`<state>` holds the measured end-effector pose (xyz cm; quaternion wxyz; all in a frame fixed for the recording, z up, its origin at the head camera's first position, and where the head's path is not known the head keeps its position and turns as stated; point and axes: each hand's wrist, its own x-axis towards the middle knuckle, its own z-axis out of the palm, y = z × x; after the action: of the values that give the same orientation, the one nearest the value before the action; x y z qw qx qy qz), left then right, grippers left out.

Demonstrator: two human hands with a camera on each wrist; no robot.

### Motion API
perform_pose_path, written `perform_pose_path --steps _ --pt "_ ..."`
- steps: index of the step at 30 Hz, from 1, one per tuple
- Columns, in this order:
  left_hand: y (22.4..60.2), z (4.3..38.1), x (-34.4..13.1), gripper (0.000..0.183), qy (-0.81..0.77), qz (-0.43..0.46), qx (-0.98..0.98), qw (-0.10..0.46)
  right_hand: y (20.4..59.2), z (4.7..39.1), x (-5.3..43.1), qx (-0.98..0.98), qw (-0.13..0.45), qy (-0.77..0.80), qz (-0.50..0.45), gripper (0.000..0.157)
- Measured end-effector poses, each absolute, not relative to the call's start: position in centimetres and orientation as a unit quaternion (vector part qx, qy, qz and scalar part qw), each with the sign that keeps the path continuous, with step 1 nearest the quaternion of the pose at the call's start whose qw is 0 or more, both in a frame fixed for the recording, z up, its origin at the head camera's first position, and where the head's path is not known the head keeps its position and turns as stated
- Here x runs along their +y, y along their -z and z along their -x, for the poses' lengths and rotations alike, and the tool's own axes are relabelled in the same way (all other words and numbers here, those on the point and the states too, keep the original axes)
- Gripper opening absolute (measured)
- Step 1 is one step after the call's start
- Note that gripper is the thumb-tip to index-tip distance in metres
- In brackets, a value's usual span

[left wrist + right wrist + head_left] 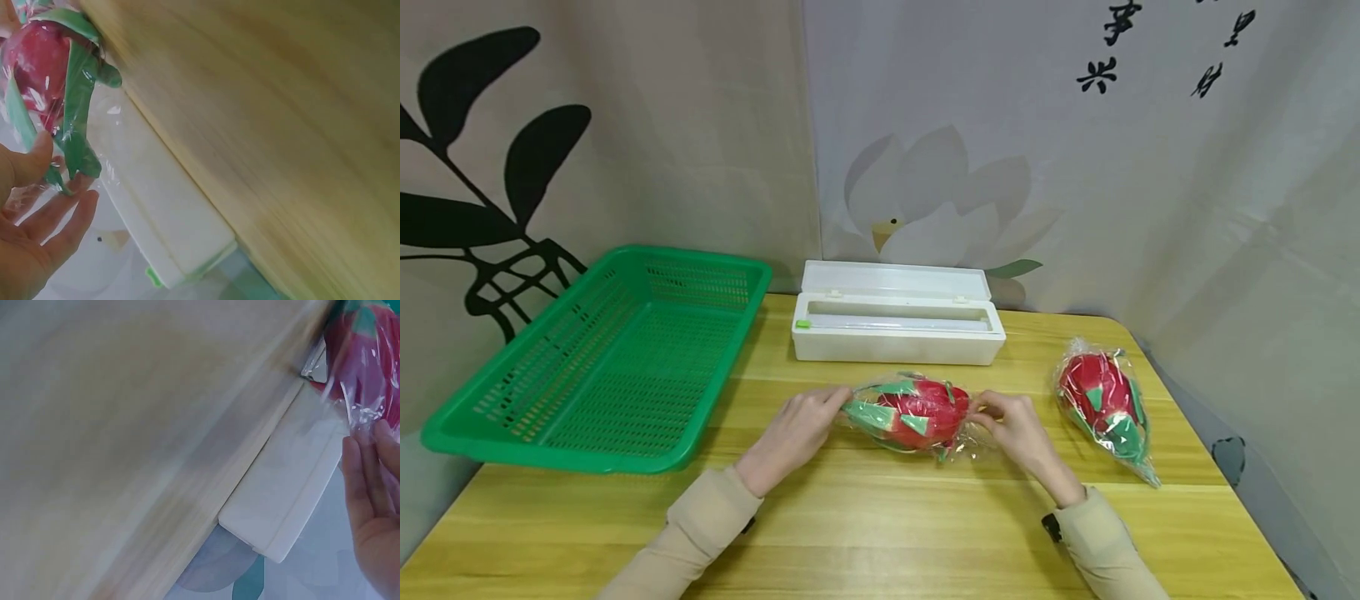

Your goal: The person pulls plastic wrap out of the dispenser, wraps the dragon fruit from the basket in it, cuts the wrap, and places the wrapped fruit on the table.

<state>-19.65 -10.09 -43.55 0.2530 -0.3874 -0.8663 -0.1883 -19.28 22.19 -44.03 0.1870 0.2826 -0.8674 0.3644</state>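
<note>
A red dragon fruit (925, 406) with green scales, wrapped in clear film, is held sideways over the middle of the wooden table. At its green-tipped end my left hand (801, 425) pinches the film between thumb and fingers. My right hand (1011, 425) pinches the loose film (362, 415) at the red end. In the left wrist view the green tips (80, 150) lie between the thumb and fingers. Off to the right, a second dragon fruit (1093, 387) in clear film lies on the table, touched by neither hand.
Behind the hands stands a white cling film box (895, 346) with its lid raised and a roll inside; a green slider (802, 324) sits at its left end. A green plastic basket (700, 417) occupies the left side. A printed curtain (700, 125) hangs behind the table.
</note>
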Motion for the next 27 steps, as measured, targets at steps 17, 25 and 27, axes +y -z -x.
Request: perform_pose_path --steps 17,25,27 --pt "42.8 19.6 -10.6 0.046 0.169 0.408 -0.849 0.290 42.2 18.8 22.8 -0.885 0.104 -0.395 -0.224 0.008" --pt "42.4 19.8 -10.6 0.053 0.203 0.393 -0.856 0.268 41.4 18.5 22.3 -0.890 0.042 -0.416 -0.179 0.008" --pt "42.4 19.8 -10.6 0.052 0.211 0.386 -0.860 0.258 41.3 18.5 22.3 -0.892 0.036 -0.416 -0.171 0.007"
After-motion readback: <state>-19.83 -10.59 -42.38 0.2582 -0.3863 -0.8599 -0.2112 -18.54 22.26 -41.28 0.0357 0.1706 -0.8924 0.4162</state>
